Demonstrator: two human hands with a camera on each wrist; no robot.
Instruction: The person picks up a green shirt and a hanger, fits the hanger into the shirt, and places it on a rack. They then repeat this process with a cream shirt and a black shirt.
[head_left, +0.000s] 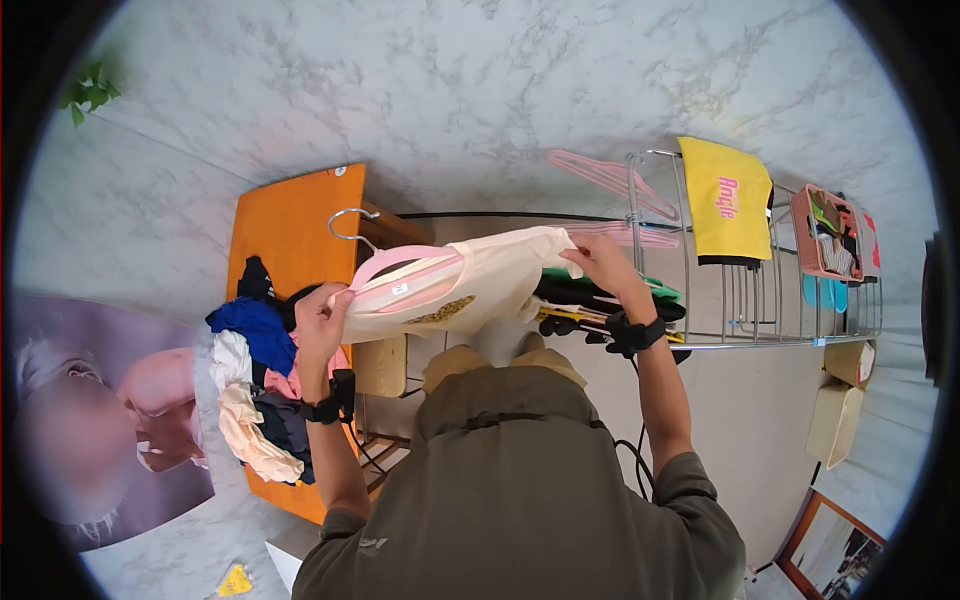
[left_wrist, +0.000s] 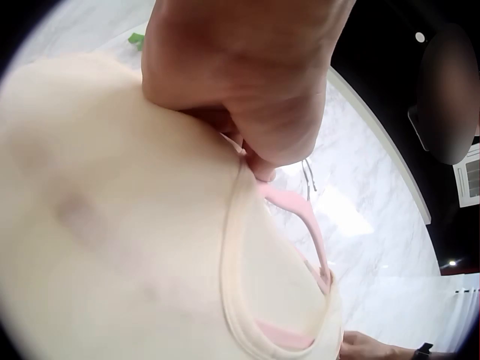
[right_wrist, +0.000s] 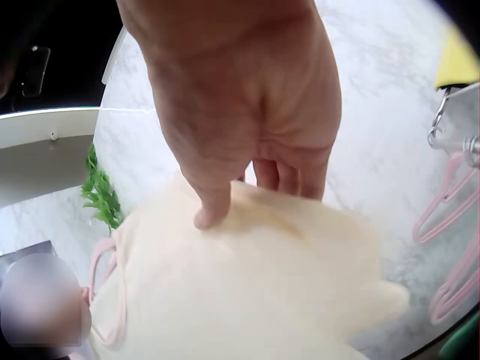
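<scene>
A cream T-shirt with a gold-brown print on its front is stretched sideways between both hands. A pink clothes hanger sits inside its neck opening, its metal hook sticking out to the upper left. My left hand pinches the shirt at one shoulder beside the collar; in the left wrist view its thumb tip is right at the pink hanger. At the other shoulder, my right hand pinches the fabric, with the thumb on the near side and fingers partly hidden behind the cloth.
A heap of clothes lies on the orange table at left. At right stands a metal drying rack with pink hangers, a yellow garment, dark garments and a pink basket. A wooden stool stands below the shirt.
</scene>
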